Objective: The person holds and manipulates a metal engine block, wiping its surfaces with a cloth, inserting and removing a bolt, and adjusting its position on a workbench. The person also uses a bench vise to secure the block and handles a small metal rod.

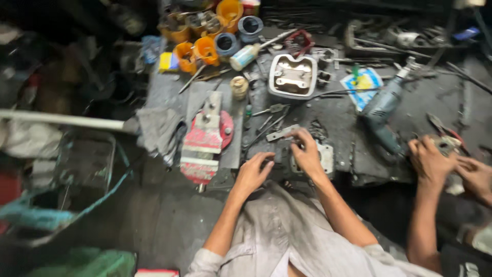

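Grey metal engine part [307, 156] under both hands [252, 173] [306, 151], grip unclear, orange tubs [197, 51] apparently empty.

Four hands [253, 174], one red vise [203, 141], one drill [385, 110], three orange cups [206, 50].
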